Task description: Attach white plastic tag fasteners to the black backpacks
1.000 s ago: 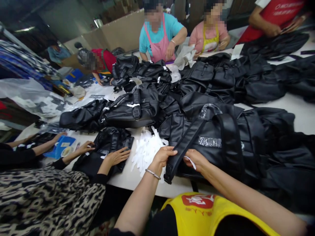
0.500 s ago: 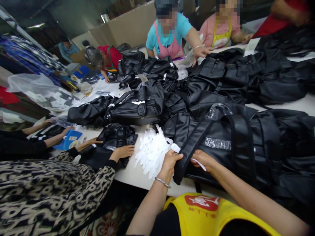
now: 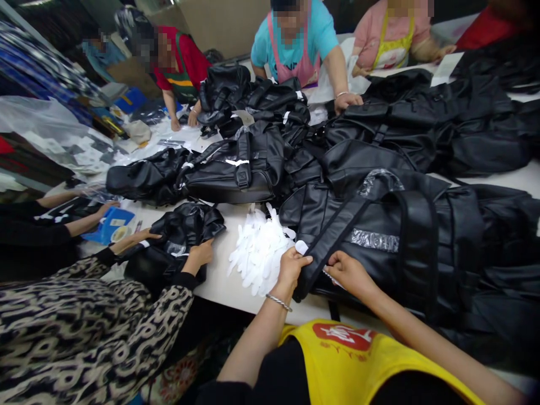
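A large black backpack [image 3: 405, 236] lies on the white table in front of me, straps up. My left hand [image 3: 292, 269], with a silver bracelet on the wrist, pinches the lower end of one black shoulder strap [image 3: 333, 236] together with a white strip. My right hand [image 3: 348, 271] grips the same strap from the other side, a thin white strip under its fingers. A heap of white strips [image 3: 259, 253] lies just left of my left hand.
Many black bags [image 3: 253, 163] are piled across the table [image 3: 223, 289]. A person in a patterned top at my left handles a small black bag [image 3: 177, 247]. Other workers in aprons stand along the far edge. A blue item [image 3: 110, 224] lies at the left.
The view has tilted down and shifted slightly. My hands stay on the strap end, and the white strip is now more tucked under my fingers. The person in turquoise rests a hand on a far bag.
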A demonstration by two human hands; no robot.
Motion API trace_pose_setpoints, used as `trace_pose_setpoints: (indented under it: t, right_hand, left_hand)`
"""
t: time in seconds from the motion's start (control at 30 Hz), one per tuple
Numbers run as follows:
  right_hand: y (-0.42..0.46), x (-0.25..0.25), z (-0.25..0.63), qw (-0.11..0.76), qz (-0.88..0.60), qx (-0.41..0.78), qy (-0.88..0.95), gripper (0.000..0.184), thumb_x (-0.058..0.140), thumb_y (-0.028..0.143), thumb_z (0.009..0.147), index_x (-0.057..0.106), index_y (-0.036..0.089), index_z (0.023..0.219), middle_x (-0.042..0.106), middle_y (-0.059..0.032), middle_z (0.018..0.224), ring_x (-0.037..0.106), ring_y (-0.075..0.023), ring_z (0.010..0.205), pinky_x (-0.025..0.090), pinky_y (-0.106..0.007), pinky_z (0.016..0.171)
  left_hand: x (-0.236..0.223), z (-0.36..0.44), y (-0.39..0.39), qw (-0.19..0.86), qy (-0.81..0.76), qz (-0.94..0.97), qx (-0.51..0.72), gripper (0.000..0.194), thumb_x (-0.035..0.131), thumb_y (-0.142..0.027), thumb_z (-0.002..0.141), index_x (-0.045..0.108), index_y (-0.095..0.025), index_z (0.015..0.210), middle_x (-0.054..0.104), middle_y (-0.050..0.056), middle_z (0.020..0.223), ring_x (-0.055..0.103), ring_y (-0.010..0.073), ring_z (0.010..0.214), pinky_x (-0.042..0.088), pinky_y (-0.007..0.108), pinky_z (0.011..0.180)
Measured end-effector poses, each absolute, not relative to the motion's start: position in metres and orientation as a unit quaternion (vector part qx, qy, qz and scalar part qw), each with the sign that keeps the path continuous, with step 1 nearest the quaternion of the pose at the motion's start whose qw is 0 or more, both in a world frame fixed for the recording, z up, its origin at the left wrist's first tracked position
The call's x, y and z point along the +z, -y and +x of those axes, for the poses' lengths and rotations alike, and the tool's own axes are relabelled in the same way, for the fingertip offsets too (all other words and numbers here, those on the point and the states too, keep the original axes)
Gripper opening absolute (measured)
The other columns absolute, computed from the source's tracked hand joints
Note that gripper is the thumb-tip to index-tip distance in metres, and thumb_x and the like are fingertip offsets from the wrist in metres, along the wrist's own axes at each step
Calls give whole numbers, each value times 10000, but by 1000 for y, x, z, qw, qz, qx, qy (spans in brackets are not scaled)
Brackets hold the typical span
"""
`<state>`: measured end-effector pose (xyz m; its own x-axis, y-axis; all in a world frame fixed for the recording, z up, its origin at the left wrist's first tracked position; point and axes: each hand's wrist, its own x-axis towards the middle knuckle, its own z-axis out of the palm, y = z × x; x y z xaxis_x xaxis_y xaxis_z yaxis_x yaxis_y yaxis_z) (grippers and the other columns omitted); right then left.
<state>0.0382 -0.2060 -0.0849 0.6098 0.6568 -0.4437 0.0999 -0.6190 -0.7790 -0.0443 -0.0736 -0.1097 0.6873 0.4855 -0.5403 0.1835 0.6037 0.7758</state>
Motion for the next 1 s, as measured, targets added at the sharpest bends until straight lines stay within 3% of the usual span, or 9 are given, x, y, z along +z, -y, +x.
trace_pose_setpoints:
  t: [0.13,0.27,0.37,0.43,0.57,0.67,0.9,1.0]
  right_hand:
    - [193,-74,39,438,-757,418,244,132,511,253,750,524,128,792,574,-6,587,493,-89,493,353,-180,464]
    - [164,-69,44,515,-652,553,65,110,457,110,779,539,77,844,613,-75,704,551,-108,558,456,-191,515]
    - [149,-75,46,519,-612,596,-18,126,418,5,766,517,68,812,617,-105,756,586,-126,624,515,-237,617]
    - [144,-81,46,495,-637,591,-10,73,457,26,773,517,69,775,616,-103,735,580,-120,589,520,-228,582]
    - [140,-90,43,450,-713,537,20,122,515,152,794,512,83,694,597,-72,628,510,-84,447,433,-157,389]
    - [136,-95,41,436,-749,498,28,146,517,173,785,510,96,662,566,-33,549,451,-64,388,364,-138,334]
    - [135,-101,46,387,-797,455,87,189,505,199,738,479,125,566,464,20,417,330,-58,311,250,-173,319]
    - [135,-95,46,357,-824,417,139,196,515,205,719,504,126,541,461,12,415,356,-62,352,253,-185,379]
  left_hand:
    - [-121,-46,75,784,-382,475,115,335,691,-189,500,570,-111,802,576,3,644,504,88,538,396,192,520]
    - [-138,-52,73,718,-383,558,161,167,612,-227,620,573,-128,749,566,-4,626,512,93,574,388,186,541]
    - [-143,-55,69,689,-388,581,191,113,577,-209,648,591,-130,728,566,-5,644,510,92,629,383,177,589]
    - [-144,-56,68,693,-389,576,190,143,565,-207,655,606,-127,767,568,-2,656,503,92,627,378,178,590]
    - [-142,-57,68,710,-383,560,188,270,539,-193,677,601,-155,937,574,-7,689,488,77,612,377,174,599]
    - [-141,-58,69,702,-376,575,187,345,538,-201,700,563,-185,1043,576,-13,699,482,70,616,380,177,622]
    - [-136,-64,73,635,-354,659,194,384,487,-245,780,497,-218,1163,613,15,914,541,113,817,413,244,798]
    - [-131,-66,76,602,-336,692,212,355,461,-242,801,510,-227,1153,575,18,1097,525,128,986,377,270,926]
